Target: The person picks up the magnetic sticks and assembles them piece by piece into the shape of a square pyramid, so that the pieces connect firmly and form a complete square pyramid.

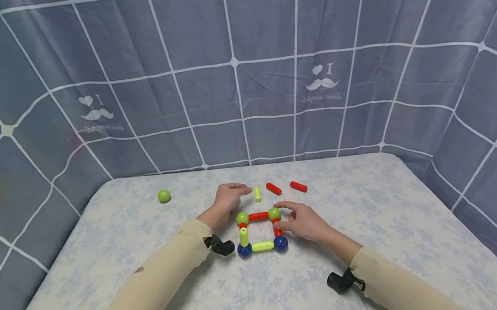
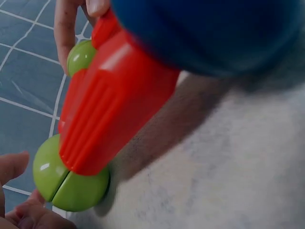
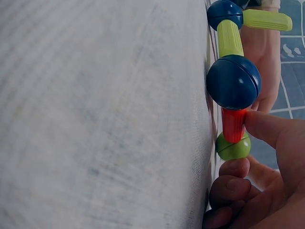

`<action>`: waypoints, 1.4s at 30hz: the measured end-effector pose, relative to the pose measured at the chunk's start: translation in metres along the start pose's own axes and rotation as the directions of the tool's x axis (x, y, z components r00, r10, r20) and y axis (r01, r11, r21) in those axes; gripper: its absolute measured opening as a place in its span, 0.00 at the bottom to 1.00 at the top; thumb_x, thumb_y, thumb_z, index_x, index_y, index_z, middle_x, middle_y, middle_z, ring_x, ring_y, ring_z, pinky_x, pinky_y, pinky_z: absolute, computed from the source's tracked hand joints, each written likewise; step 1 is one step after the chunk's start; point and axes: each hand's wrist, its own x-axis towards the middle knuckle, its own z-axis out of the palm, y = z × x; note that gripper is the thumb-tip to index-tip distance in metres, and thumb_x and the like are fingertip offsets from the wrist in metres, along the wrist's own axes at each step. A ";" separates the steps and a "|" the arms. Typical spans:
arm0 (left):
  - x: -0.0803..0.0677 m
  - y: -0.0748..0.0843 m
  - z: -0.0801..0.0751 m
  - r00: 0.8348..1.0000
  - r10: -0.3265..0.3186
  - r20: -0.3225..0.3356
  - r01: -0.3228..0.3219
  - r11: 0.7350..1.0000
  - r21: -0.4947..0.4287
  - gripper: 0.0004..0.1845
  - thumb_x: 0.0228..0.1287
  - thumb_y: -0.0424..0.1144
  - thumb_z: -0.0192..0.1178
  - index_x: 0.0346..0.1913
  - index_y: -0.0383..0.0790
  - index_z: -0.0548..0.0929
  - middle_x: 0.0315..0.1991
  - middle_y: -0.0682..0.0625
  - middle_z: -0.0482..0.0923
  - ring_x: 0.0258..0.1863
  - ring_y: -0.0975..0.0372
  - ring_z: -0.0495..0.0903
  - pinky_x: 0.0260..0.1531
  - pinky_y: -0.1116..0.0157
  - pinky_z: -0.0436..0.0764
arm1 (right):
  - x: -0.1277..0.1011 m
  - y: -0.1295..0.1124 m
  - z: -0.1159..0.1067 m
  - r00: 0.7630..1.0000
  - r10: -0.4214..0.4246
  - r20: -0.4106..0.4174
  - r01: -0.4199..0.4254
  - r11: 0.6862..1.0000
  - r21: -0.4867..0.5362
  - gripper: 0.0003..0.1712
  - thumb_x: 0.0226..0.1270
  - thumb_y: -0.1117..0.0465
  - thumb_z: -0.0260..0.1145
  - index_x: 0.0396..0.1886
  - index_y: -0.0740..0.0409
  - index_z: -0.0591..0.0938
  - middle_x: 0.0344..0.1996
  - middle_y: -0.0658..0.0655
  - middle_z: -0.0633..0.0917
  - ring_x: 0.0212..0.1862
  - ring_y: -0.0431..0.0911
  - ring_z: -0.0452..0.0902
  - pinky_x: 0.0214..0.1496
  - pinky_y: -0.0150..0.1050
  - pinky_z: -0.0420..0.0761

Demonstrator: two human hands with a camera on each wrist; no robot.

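A ball-and-stick square lies on the table, with green balls (image 1: 242, 219) at its far corners and blue balls (image 1: 280, 243) at its near ones. A red magnetic rod (image 1: 258, 216) joins the green balls; a lime rod (image 1: 263, 246) joins the blue. Another lime rod (image 3: 268, 20) stands up from the near left blue ball. My right hand (image 1: 307, 221) holds the square's right side, thumb against the red side rod (image 3: 233, 125) and fingertips at the green ball (image 3: 233, 146). Beyond the square, my left hand (image 1: 228, 200) reaches with extended fingers towards a loose lime rod (image 1: 257, 194), apparently holding nothing.
Two loose red rods (image 1: 274, 189) lie to the right of the loose lime rod. A single green ball (image 1: 164, 196) sits at the far left of the pale mottled table (image 1: 234, 309). Grey checked curtains (image 1: 200, 97) enclose the back and sides.
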 end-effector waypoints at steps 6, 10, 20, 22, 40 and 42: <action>0.009 -0.002 0.005 0.999 -0.046 0.013 0.045 0.997 0.060 0.19 0.52 0.47 0.67 0.46 0.44 0.83 0.43 0.48 0.79 0.08 0.64 0.54 0.11 0.67 0.61 | 0.000 -0.002 0.001 1.000 -0.001 -0.005 0.001 1.000 -0.003 0.30 0.53 0.44 0.69 0.57 0.36 0.74 0.14 0.52 0.71 0.17 0.45 0.65 0.20 0.35 0.63; 0.011 -0.001 0.008 0.998 -0.063 0.015 0.061 0.993 0.101 0.18 0.51 0.47 0.68 0.44 0.44 0.84 0.45 0.48 0.79 0.08 0.64 0.55 0.10 0.67 0.61 | -0.001 -0.002 0.001 1.000 -0.005 -0.014 0.005 1.000 -0.017 0.30 0.53 0.45 0.69 0.57 0.36 0.74 0.14 0.52 0.71 0.16 0.45 0.65 0.19 0.35 0.62; 0.011 0.004 0.009 0.996 -0.083 0.040 0.074 0.978 0.193 0.18 0.47 0.49 0.70 0.39 0.43 0.85 0.27 0.49 0.78 0.07 0.64 0.54 0.09 0.66 0.59 | -0.003 0.000 0.002 0.999 -0.022 -0.024 0.021 0.999 -0.035 0.30 0.53 0.46 0.70 0.58 0.36 0.73 0.14 0.51 0.71 0.16 0.44 0.63 0.19 0.35 0.62; 0.011 0.005 0.009 0.996 -0.081 0.046 0.070 0.978 0.198 0.18 0.47 0.50 0.70 0.39 0.42 0.84 0.25 0.50 0.76 0.07 0.64 0.54 0.09 0.66 0.59 | -0.002 0.000 0.001 0.999 -0.028 -0.020 0.028 0.999 -0.028 0.30 0.54 0.46 0.69 0.58 0.37 0.73 0.14 0.51 0.71 0.16 0.44 0.64 0.19 0.35 0.63; 0.014 0.007 0.013 0.998 -0.055 0.041 0.043 0.966 0.254 0.16 0.47 0.49 0.70 0.24 0.39 0.80 0.10 0.54 0.53 0.09 0.62 0.54 0.11 0.65 0.57 | -0.002 -0.001 -0.004 0.999 -0.028 0.034 0.027 0.999 0.024 0.28 0.58 0.44 0.65 0.59 0.39 0.73 0.13 0.52 0.74 0.16 0.43 0.65 0.19 0.35 0.63; 0.014 0.007 0.015 0.998 -0.053 0.019 0.046 0.962 0.269 0.17 0.46 0.49 0.70 0.23 0.39 0.79 0.12 0.54 0.55 0.10 0.62 0.55 0.12 0.65 0.58 | -0.002 0.000 -0.003 0.999 -0.030 0.035 0.029 0.999 0.029 0.28 0.57 0.44 0.65 0.59 0.38 0.73 0.13 0.52 0.74 0.16 0.43 0.65 0.19 0.35 0.63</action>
